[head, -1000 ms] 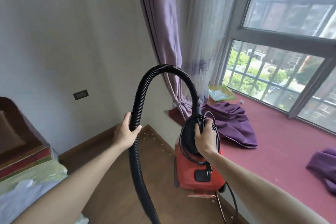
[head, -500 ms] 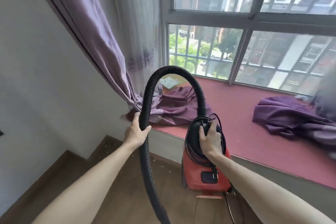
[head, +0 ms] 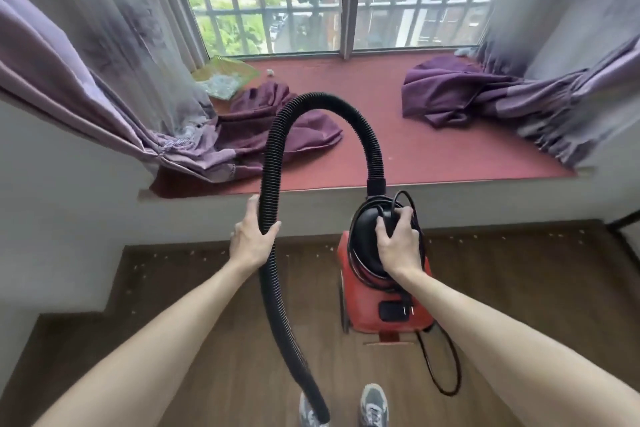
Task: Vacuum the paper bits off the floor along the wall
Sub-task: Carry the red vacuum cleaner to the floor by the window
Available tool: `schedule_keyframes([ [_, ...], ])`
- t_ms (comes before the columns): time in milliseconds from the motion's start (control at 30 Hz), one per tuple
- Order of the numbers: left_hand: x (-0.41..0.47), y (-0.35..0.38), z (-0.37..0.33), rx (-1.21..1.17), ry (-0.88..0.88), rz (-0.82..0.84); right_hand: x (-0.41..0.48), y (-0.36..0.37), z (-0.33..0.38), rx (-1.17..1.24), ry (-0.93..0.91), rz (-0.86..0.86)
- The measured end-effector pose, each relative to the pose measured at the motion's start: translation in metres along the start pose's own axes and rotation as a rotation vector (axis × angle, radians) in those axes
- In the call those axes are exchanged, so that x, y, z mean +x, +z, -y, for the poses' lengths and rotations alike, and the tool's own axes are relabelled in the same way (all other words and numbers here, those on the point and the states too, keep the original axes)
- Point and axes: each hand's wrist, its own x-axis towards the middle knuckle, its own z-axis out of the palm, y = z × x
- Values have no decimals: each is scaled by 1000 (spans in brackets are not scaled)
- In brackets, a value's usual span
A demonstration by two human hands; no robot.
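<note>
Curling round the hose point(head: 273, 163), left hand point(head: 251, 239); right hand point(head: 398, 246) grips vacuum point(head: 391, 308) handle.

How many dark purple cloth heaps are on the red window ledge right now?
2. One heap lies at the left of the ledge, behind the arch of the vacuum hose; the other lies at its right, by the right curtain, which may hide more.

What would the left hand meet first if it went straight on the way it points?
The left hand grips the black hose; going straight on, it would probably reach the white wall under the red window ledge first, though depth is unclear.
</note>
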Motion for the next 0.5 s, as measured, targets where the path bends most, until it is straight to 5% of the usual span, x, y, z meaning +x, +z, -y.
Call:
schedule_keyframes([
  [500, -47, 168, 100, 11, -134, 147, -41, 64, -180, -88, 188, 96],
])
